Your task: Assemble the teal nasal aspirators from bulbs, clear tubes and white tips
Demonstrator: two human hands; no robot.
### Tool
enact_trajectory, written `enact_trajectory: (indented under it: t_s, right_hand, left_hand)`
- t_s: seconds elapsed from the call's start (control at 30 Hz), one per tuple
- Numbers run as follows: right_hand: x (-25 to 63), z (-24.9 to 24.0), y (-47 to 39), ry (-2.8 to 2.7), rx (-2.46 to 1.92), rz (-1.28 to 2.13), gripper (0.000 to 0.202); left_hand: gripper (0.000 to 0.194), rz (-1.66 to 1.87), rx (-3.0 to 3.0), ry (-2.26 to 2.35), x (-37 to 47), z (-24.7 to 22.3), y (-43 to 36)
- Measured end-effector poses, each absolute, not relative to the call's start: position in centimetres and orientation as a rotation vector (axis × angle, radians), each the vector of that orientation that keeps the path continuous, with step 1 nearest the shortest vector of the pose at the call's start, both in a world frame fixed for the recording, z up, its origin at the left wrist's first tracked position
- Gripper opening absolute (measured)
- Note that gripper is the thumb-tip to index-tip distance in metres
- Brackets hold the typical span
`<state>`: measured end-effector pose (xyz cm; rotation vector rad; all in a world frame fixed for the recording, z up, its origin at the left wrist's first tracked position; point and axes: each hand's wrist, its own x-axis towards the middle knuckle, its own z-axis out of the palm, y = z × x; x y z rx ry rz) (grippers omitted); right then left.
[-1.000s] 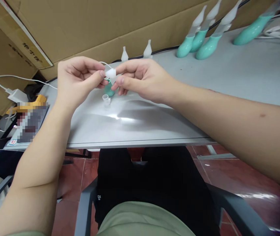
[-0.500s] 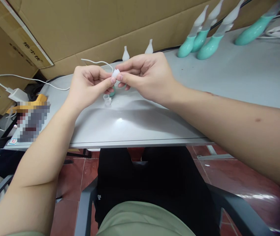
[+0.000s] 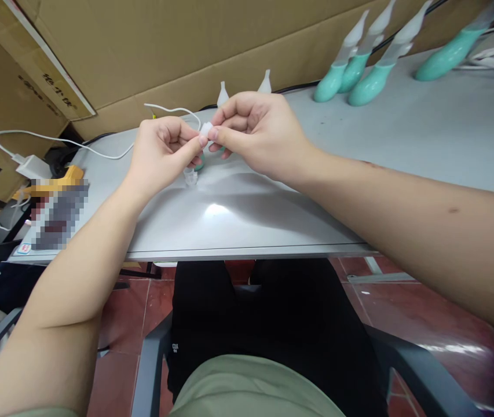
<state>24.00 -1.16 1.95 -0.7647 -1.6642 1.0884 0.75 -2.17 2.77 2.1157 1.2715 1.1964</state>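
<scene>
Between both sets of fingertips is a small white translucent piece point(image 3: 205, 128), mostly covered, its exact kind not clear. My left hand point(image 3: 164, 147) pinches it from the left with thumb and fingers. From the other side, my right hand point(image 3: 264, 127) closes thumb and forefinger on it. Just below my left fingers stands a small clear plastic cup-like part point(image 3: 190, 177) on the table. A bit of a teal bulb point(image 3: 200, 162) shows behind those fingers. Two white tapered nozzle tips point(image 3: 223, 94) rise behind my hands, their lower parts hidden.
Several teal nasal aspirators with white tips point(image 3: 370, 85) stand at the back right by the cardboard wall point(image 3: 164, 52). A white cable point(image 3: 99, 152) crosses the grey table point(image 3: 247, 231) at left, near a white adapter point(image 3: 33, 168), a yellow object point(image 3: 70, 176) and a blurred-out item.
My left hand has shifted slightly right, covering more of the clear cup-like part. My right hand stays nearly in place, and both keep their pinch on the white piece.
</scene>
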Motion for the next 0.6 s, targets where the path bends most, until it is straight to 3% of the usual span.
enact_trajectory:
  t_s: [0.3, 0.6]
  right_hand:
    - [24.3, 1.5, -0.5, -1.619, -0.654, 1.282, 0.037]
    - [24.4, 1.0, -0.2, -1.614, -0.695, 1.26, 0.049]
  left_hand:
    - [0.037, 1.192, 2.132, 1.251, 0.2, 2.1, -1.4]
    - [0.031, 1.247, 2.074, 1.206, 0.5, 1.6, -0.9]
